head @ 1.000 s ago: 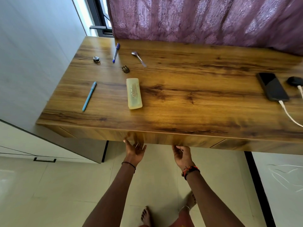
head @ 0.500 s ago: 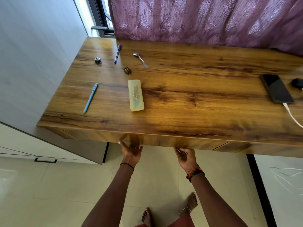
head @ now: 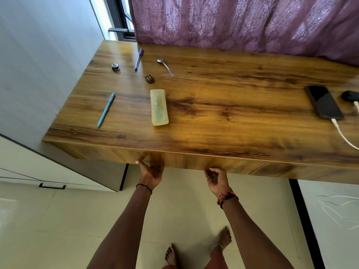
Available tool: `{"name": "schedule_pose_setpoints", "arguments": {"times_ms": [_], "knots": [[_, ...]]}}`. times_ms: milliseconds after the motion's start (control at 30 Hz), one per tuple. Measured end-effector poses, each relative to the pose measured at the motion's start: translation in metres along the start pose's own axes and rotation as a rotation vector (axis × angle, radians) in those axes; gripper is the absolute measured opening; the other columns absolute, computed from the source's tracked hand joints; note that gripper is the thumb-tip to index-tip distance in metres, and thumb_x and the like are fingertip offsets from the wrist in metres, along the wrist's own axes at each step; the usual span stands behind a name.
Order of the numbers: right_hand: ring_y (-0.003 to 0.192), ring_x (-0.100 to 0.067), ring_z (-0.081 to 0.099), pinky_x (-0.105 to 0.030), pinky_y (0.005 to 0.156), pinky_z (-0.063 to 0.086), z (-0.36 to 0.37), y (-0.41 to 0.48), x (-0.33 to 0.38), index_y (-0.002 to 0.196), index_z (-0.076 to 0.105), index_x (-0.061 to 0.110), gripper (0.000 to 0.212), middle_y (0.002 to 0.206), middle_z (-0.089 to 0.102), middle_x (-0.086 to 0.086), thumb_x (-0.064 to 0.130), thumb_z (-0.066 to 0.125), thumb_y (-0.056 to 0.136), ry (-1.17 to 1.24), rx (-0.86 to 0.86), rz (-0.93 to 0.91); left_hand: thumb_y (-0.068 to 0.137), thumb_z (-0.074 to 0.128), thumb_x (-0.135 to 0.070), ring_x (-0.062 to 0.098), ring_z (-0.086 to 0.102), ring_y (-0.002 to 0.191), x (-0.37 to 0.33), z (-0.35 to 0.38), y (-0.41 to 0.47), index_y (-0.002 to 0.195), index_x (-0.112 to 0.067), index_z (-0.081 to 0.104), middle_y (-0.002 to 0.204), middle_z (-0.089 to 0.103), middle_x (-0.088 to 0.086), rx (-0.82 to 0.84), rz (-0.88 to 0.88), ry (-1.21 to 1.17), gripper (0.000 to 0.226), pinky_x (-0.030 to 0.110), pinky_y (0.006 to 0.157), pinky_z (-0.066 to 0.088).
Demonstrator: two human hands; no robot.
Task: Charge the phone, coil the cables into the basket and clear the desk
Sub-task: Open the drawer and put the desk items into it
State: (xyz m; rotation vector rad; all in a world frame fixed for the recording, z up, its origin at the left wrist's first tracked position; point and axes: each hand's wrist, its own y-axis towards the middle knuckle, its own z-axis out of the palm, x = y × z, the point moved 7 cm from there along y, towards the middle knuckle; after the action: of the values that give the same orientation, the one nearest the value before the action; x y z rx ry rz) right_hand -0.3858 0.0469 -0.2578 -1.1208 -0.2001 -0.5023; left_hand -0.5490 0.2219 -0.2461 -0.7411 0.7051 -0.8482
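Note:
A black phone (head: pixel 323 102) lies at the desk's right end with a white cable (head: pixel 343 135) plugged into its near end; the cable runs off the right edge. A black rounded object (head: pixel 349 96) sits beside the phone. My left hand (head: pixel 150 172) is at the lower edge of the desk's drawer front (head: pixel 194 162), its fingers hooked under and hidden. Close to the right of it, my right hand (head: pixel 216 178) has its fingers curled at the same edge. No basket is in view.
On the wooden desk (head: pixel 233 105) lie a pale yellow case (head: pixel 159 107), a light blue pen (head: pixel 105 109), a dark blue pen (head: pixel 138 59), a spoon (head: pixel 166 67), a small brown clip (head: pixel 149 79) and a small round metal item (head: pixel 115 66). Purple curtain (head: pixel 242 22) hangs behind.
Both hands have risen from below the desk to the drawer front's lower edge. The left fingers have gone under it and the right fingers have curled.

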Motion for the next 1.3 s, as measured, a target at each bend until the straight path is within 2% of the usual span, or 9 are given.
{"name": "schedule_pose_setpoints", "arguments": {"times_ms": [200,333,467,533,633,833,933,1067,1300], "knots": [[0.082,-0.020,0.058,-0.031,0.093,0.049,-0.008,-0.003,-0.006,0.085,0.056,0.006,0.015,0.085,0.059,-0.010,-0.006,0.047,0.083,-0.041,-0.029,0.023,0.084,0.015,-0.076,0.022,0.050,0.125,0.003,-0.004,-0.006,0.143,-0.015,0.035,0.149,0.036,0.004,-0.024,0.048,-0.007,0.087,0.029,0.102,0.042],[0.085,-0.022,0.057,-0.030,0.088,0.050,-0.031,-0.010,-0.019,0.087,0.055,0.006,0.019,0.091,0.058,-0.011,-0.009,0.044,0.082,-0.061,-0.087,0.055,0.083,0.016,-0.077,0.022,0.056,0.118,0.012,-0.028,-0.018,0.128,-0.024,0.053,0.129,0.054,0.001,-0.064,0.088,-0.012,0.078,0.028,0.086,0.051],[0.089,-0.023,0.057,-0.031,0.092,0.049,-0.042,-0.019,-0.030,0.091,0.056,0.006,0.024,0.097,0.056,-0.011,-0.011,0.043,0.082,-0.102,-0.082,0.049,0.087,0.017,-0.072,0.022,0.059,0.103,0.014,-0.046,-0.031,0.117,-0.010,0.055,0.117,0.057,0.009,-0.046,0.080,0.057,0.079,0.035,0.098,0.045],[0.087,-0.022,0.057,-0.033,0.094,0.048,-0.042,-0.026,-0.030,0.088,0.056,0.006,0.020,0.097,0.055,-0.013,-0.009,0.043,0.085,-0.172,-0.063,0.037,0.090,0.015,-0.067,0.026,0.048,0.125,0.012,-0.055,-0.039,0.136,-0.004,0.042,0.135,0.048,0.014,-0.081,0.078,0.202,0.082,0.038,0.114,0.029],[0.086,-0.023,0.056,-0.036,0.098,0.046,-0.043,-0.038,-0.029,0.094,0.054,0.000,0.007,0.101,0.053,-0.018,0.003,0.048,0.093,-0.454,-0.064,0.048,0.099,0.023,-0.048,0.027,0.051,0.112,0.002,-0.065,-0.054,0.140,-0.001,0.036,0.113,0.055,0.015,-0.123,0.123,0.492,0.063,0.039,0.111,0.030],[0.093,-0.021,0.057,-0.033,0.093,0.050,-0.016,-0.097,-0.025,0.117,0.053,-0.001,0.026,0.101,0.059,-0.015,0.012,0.046,0.095,-1.185,0.102,0.033,0.098,0.045,-0.023,0.013,0.056,0.072,0.012,-0.049,-0.110,0.104,-0.006,0.056,0.092,0.062,0.010,0.129,0.214,1.398,0.021,0.019,0.060,0.041],[0.090,-0.018,0.064,-0.028,0.082,0.054,0.014,-0.140,-0.013,0.105,0.061,0.009,0.017,0.098,0.065,-0.007,0.017,0.049,0.095,-1.369,0.275,-0.130,0.098,0.045,-0.023,0.012,0.061,0.077,0.014,-0.007,-0.146,0.095,-0.016,0.060,0.087,0.066,0.003,0.377,0.550,1.554,0.018,0.017,0.064,0.046],[0.080,-0.008,0.066,-0.020,0.074,0.054,0.066,-0.181,0.022,0.092,0.065,0.018,0.010,0.086,0.068,0.005,0.021,0.055,0.093,-1.439,0.373,-0.620,0.095,0.049,-0.023,0.003,0.053,0.092,-0.008,0.051,-0.175,0.108,-0.016,0.059,0.103,0.053,-0.010,0.357,1.122,1.628,0.018,0.016,0.077,0.047],[0.102,-0.013,0.060,-0.018,0.082,0.043,0.081,-0.150,0.031,0.111,0.065,0.011,0.025,0.107,0.066,-0.002,0.025,0.052,0.094,-1.720,0.283,-0.937,0.099,0.038,-0.033,0.012,0.056,0.111,0.002,0.060,-0.143,0.119,-0.022,0.060,0.118,0.064,-0.004,0.278,1.162,2.119,0.032,0.028,0.102,0.037]]}}
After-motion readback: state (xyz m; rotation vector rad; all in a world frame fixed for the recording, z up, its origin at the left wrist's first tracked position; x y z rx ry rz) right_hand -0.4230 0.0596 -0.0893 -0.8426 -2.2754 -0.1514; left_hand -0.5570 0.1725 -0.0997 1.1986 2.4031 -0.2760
